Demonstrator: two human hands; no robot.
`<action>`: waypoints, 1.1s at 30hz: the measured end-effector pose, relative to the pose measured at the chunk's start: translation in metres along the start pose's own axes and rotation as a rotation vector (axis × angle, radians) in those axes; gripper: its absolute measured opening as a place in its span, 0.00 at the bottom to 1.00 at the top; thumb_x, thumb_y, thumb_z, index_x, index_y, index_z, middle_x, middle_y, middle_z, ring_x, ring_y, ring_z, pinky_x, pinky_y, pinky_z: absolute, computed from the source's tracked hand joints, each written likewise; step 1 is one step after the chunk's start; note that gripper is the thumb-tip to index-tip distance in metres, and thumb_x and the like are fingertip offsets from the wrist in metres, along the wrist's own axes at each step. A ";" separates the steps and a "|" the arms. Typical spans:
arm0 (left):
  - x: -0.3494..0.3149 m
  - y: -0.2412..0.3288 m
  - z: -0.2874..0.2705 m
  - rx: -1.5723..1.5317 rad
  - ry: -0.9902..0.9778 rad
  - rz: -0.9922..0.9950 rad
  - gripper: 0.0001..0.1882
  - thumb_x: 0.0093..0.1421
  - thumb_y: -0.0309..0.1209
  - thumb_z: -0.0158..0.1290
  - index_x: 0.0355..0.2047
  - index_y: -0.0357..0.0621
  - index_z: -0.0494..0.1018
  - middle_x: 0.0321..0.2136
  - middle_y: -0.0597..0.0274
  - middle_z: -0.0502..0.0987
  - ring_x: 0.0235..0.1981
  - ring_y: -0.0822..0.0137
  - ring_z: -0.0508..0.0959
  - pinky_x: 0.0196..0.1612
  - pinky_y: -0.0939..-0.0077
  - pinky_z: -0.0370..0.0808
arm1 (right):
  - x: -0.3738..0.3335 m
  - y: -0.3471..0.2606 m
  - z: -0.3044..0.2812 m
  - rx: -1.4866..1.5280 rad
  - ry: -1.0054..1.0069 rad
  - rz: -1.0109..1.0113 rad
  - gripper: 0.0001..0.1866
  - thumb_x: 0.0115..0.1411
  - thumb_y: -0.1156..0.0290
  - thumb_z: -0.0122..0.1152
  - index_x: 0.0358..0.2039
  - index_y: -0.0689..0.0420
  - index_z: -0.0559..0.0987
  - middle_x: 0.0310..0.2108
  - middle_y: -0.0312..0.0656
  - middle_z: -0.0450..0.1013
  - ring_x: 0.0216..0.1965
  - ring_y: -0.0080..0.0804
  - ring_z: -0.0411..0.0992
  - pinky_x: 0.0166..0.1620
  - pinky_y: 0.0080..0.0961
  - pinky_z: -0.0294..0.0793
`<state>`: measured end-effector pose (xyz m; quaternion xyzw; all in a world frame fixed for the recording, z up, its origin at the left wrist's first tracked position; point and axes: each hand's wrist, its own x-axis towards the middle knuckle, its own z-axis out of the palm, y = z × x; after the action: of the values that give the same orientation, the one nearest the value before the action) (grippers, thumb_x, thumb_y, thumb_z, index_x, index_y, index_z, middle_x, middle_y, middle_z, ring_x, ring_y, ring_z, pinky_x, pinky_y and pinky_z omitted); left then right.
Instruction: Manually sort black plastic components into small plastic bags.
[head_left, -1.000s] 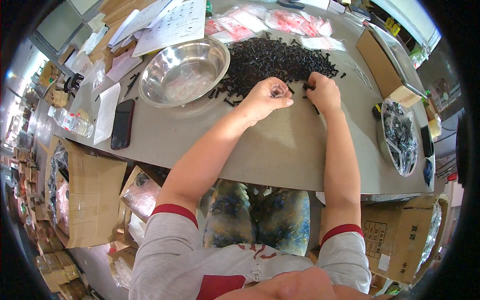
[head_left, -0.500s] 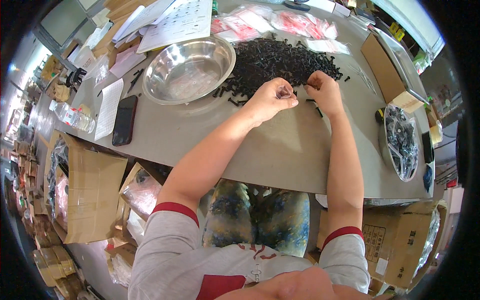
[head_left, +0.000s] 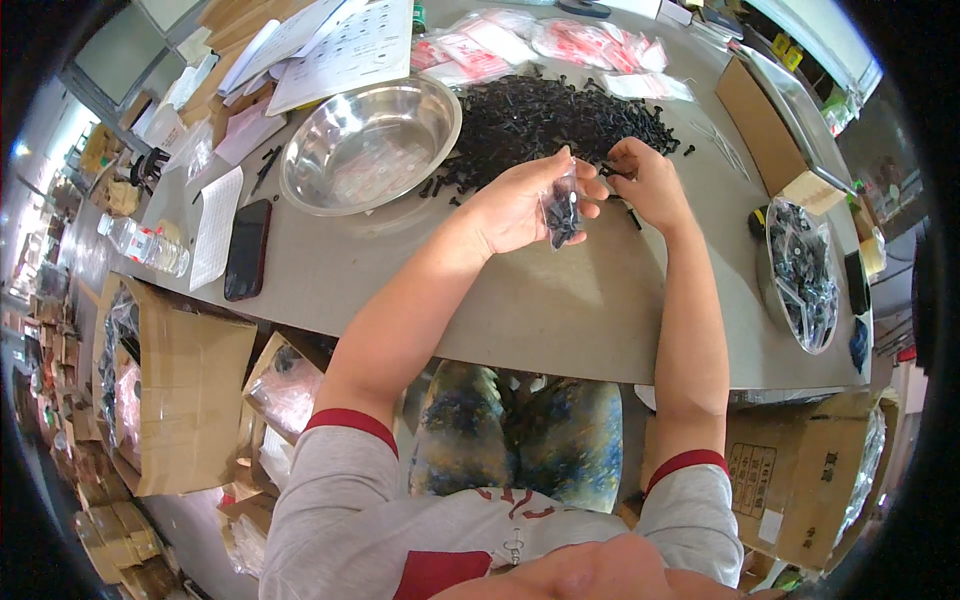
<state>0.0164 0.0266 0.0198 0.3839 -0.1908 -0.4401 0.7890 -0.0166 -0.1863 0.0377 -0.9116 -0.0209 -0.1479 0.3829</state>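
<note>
My left hand (head_left: 515, 208) holds a small clear plastic bag (head_left: 563, 212) with several black screws in its lower end. The bag hangs upright between thumb and fingers, in front of a wide heap of black screws (head_left: 545, 112). At the heap's right front edge, my right hand (head_left: 650, 188) is closed in a pinch. A dark piece that looks like a black screw shows at its fingertips. Just below these fingers another dark screw (head_left: 633, 218) lies on the grey table (head_left: 540, 310).
A steel bowl (head_left: 290, 190) with clear bags stands left of the heap. Further left are a phone (head_left: 248, 250) and a water bottle (head_left: 145, 245). Red-and-white plastic bags (head_left: 600, 45) lie behind. A dish of bagged black parts (head_left: 803, 280) sits at right, near a cardboard box (head_left: 765, 130).
My left hand has turned and opened out somewhat, bringing the filled bag into sight below its fingers. My right hand stays at the heap's edge with little movement. The view has shifted slightly.
</note>
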 end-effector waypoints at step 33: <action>0.003 -0.001 0.002 0.093 -0.034 0.104 0.07 0.57 0.27 0.56 0.35 0.43 0.70 0.29 0.66 0.73 0.34 0.70 0.75 0.38 0.72 0.76 | 0.000 0.011 -0.006 -0.182 -0.067 0.001 0.11 0.46 0.79 0.61 0.33 0.61 0.76 0.31 0.47 0.77 0.36 0.43 0.75 0.40 0.34 0.73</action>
<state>0.0161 0.0230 0.0204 0.4021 -0.2438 -0.3958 0.7888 -0.0165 -0.1986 0.0343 -0.9471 -0.0194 -0.1186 0.2975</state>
